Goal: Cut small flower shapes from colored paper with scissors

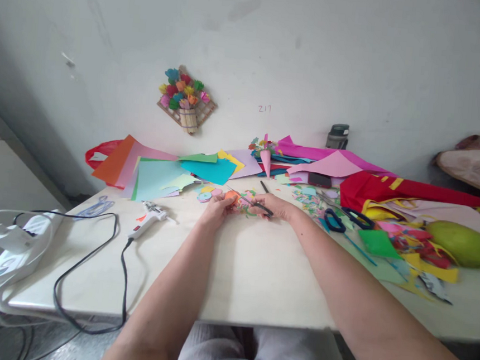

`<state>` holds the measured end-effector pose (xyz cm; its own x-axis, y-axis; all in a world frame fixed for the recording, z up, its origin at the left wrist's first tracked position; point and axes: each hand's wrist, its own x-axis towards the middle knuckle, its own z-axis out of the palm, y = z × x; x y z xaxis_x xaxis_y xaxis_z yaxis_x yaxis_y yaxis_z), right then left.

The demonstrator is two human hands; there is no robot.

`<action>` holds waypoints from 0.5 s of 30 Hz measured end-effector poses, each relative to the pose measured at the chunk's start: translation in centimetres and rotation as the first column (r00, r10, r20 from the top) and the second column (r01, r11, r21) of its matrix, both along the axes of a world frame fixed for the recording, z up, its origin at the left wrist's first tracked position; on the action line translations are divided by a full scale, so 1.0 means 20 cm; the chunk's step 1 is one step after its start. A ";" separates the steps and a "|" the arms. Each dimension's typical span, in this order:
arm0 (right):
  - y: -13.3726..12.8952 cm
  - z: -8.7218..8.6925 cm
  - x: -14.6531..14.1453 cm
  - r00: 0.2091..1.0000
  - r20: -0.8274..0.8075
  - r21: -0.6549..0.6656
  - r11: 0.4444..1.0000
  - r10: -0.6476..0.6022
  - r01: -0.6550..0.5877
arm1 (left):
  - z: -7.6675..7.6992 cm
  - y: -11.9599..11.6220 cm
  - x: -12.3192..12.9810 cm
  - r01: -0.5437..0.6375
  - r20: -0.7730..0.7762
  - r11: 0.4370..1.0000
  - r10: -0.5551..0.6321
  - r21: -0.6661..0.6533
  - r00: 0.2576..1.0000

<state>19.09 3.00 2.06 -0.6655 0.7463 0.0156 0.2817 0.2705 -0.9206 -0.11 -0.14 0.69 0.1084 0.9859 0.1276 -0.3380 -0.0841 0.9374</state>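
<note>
Near the middle of the pale table, my left hand point(219, 207) is closed on a small orange paper piece point(232, 195). Just to its right, my right hand point(272, 205) is wrapped round the black handles of a pair of scissors point(262, 208), whose thin blades point left toward the orange piece. Small multicoloured paper scraps point(247, 198) lie beneath and behind both hands. Round paper pieces point(205, 195) in blue, yellow and pink rest left of my left hand. Whether the blades touch the orange paper is too small to tell.
Coloured sheets point(160, 178) lie at the back left. A glue gun point(150, 220) and a power strip point(19, 250) with cables are on the left. Larger scissors point(348, 217), red cloth-like material point(390, 190) and a dark phone point(319, 180) are on the right.
</note>
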 end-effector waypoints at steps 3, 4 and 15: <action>0.00 0.01 0.00 1.000 0.002 0.021 1.000 0.007 -0.007 | -0.01 0.01 0.00 0.008 -0.003 1.000 -0.008 0.002 1.000; 0.00 0.00 0.00 1.000 -0.004 0.023 1.000 0.013 -0.013 | -0.01 0.01 0.00 0.005 -0.007 1.000 -0.005 0.002 1.000; -0.03 0.03 -0.01 0.997 -0.074 -0.109 0.993 0.025 -0.033 | 0.00 0.00 0.00 0.007 0.002 1.000 -0.007 -0.010 1.000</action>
<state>18.87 2.38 2.69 -0.6868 0.7267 -0.0170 0.2070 0.1731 -0.9629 -0.13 -0.11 0.72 0.1151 0.9864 0.1176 -0.3401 -0.0721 0.9376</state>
